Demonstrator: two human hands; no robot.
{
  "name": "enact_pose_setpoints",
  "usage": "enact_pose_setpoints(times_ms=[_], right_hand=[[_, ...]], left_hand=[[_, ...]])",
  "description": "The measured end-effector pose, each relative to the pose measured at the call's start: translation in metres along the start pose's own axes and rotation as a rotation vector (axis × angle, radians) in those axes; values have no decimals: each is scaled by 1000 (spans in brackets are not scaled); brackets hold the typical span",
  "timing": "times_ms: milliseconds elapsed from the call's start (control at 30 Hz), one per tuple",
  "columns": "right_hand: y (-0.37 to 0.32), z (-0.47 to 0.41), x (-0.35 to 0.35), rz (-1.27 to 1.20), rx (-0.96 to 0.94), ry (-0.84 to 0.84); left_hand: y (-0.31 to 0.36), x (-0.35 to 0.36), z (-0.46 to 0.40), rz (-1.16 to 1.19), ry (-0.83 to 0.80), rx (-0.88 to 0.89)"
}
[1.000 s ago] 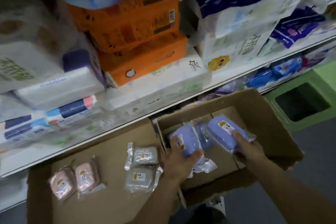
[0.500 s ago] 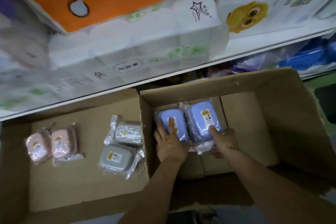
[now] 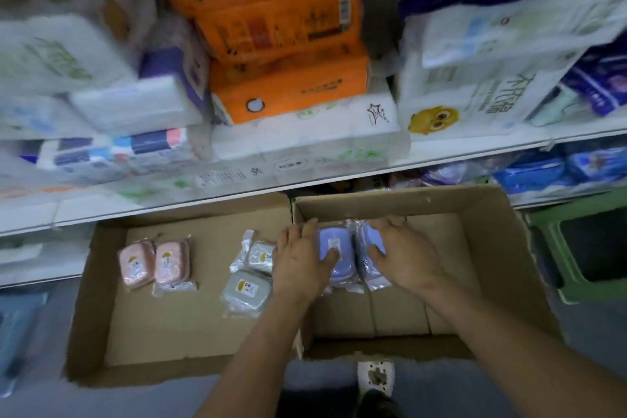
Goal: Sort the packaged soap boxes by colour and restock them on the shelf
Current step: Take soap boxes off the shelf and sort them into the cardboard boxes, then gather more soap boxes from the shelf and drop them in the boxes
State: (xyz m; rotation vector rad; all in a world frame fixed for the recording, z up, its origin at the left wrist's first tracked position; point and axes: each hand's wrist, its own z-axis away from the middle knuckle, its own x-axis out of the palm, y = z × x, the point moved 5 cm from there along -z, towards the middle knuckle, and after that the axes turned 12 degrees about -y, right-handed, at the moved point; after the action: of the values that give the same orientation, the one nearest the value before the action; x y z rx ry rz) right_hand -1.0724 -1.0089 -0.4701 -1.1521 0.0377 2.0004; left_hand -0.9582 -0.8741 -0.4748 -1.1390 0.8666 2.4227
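A person's two bare forearms are reaching forward from the near edge of the view into two open cardboard boxes sitting side by side on the floor. The left hand (image 3: 300,260) is lying flat, fingers spread, its grip wide and resting on a blue soap pack (image 3: 334,253) at the far left corner of the right cardboard box (image 3: 481,248). The right hand (image 3: 405,253) is also lying open and flat, covering a second blue soap pack (image 3: 364,256) that is touching the first. Neither hand is closing around anything. In the left cardboard box (image 3: 101,282), two grey soap packs (image 3: 252,275) are lying near the right wall, and two pink soap packs (image 3: 154,263) are lying side by side toward the left wall. Beyond the boxes, a white shelf (image 3: 458,151) is carrying orange tissue packs (image 3: 285,44) and white tissue packs (image 3: 305,132), which are blurred.
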Motion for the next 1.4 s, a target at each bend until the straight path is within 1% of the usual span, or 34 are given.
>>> enact_pose_setpoints(times_ms=[167,267,333,433,500,567,700,767,900,1100,1200,1267,1300,1400], right_hand=[[-56,69,-72,145,-241,245],[-82,106,-114,177,-332,401],[-98,127,-142,183,-384,490],[-124,151,-185,199,-462,581],[-144,161,-210,213,-507,625],[-164,166,-232,221,-555,657],[-207,163,-263,219,-621,651],[-230,160,-271,230,-634,640],[-292,144,-278,260,-671,611],[-404,93,-313,219,-681,576],[-454,56,-344,165,-616,588],[-484,32,-365,91,-532,584],[-494,19,-374,8,-477,553],[-507,-20,-389,-348,-296,446]], left_hand=[[33,-91,71,21,237,151],[48,-140,108,60,320,239],[52,-172,130,94,390,263],[52,-221,159,39,489,279],[49,-250,173,-1,511,287],[43,-276,185,62,548,294],[16,-315,202,219,622,294],[-5,-335,206,209,642,273],[-52,-385,204,133,626,227],[-132,-480,190,172,765,168],[-163,-523,165,89,797,168],[-178,-546,144,27,786,171],[-184,-554,132,-2,758,162],[-198,-566,102,-90,647,102]])
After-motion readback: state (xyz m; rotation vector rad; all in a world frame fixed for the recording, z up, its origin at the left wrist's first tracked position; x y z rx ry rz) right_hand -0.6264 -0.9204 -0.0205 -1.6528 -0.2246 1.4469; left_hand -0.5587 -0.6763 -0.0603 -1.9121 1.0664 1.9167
